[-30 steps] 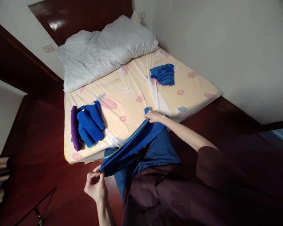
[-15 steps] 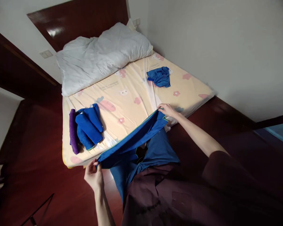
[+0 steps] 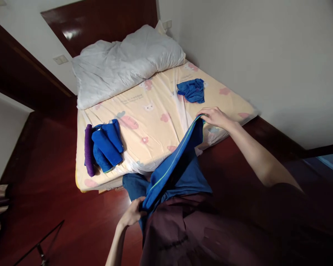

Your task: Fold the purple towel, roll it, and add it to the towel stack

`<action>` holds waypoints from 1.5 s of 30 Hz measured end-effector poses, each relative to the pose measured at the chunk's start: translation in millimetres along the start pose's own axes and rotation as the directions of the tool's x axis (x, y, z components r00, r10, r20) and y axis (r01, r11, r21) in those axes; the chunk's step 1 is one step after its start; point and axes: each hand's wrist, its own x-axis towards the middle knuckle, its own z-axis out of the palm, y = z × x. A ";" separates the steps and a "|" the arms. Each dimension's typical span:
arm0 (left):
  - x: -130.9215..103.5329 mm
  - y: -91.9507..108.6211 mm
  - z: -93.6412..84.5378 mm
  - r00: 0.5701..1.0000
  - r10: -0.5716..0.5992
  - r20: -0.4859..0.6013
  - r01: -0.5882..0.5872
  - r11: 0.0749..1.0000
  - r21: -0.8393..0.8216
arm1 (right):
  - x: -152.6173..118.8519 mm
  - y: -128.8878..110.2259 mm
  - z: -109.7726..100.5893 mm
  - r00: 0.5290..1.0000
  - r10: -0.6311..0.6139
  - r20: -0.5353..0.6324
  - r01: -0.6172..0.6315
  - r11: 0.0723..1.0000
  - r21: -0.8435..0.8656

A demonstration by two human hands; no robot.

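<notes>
A blue towel (image 3: 172, 166) with a green edge is stretched slantwise between my hands, over my lap and the near edge of the bed (image 3: 155, 144). My left hand (image 3: 133, 212) grips its lower end close to my body. The upper end is pinched in my right hand (image 3: 215, 117), above the bed's near right side. On the left of the mattress lie rolled blue towels (image 3: 107, 146) beside a rolled purple towel (image 3: 89, 151). Farther off, right of the middle, a crumpled blue cloth (image 3: 192, 90) rests on the sheet.
A pale grey quilt (image 3: 127, 64) is heaped against the dark headboard (image 3: 105, 22). The wall (image 3: 252, 55) runs along the right. A thin dark stand (image 3: 39, 245) is on the red floor (image 3: 58, 207) at lower left.
My right hand has moved up and to the right, while my left hand has come in toward my body. The towel between them now slants more steeply. The view has shifted slightly.
</notes>
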 end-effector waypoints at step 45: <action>24.4 171.8 -257.8 0.034 0.347 -0.937 -0.414 0.859 0.302 | 5.7 24.1 -120.9 0.828 0.406 -0.386 -0.206 0.861 0.465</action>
